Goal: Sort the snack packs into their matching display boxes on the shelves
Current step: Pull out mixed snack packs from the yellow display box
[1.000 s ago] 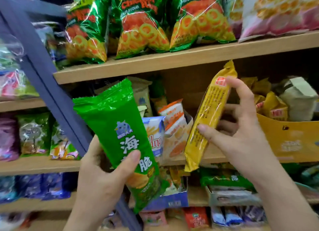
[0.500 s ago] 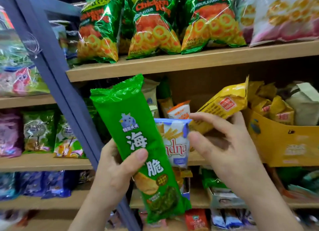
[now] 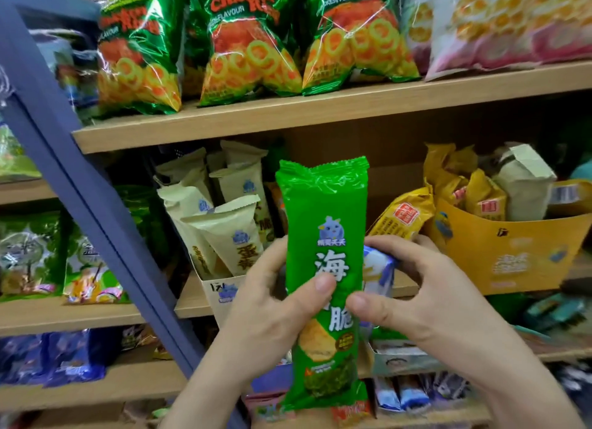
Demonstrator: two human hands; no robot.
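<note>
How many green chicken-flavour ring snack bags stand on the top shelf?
3 in front: left bag, middle bag, right bag, side by side on the wooden top shelf. Others may hide behind.

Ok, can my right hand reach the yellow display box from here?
Likely yes: the yellow display box sits close beside the right hand, nothing between, but its fingers grip a blue-and-white pack.

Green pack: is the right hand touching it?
Touching. Head view: the right hand presses its thumb tip on the front of the green pack while its fingers curl round a blue-white pack.
</note>
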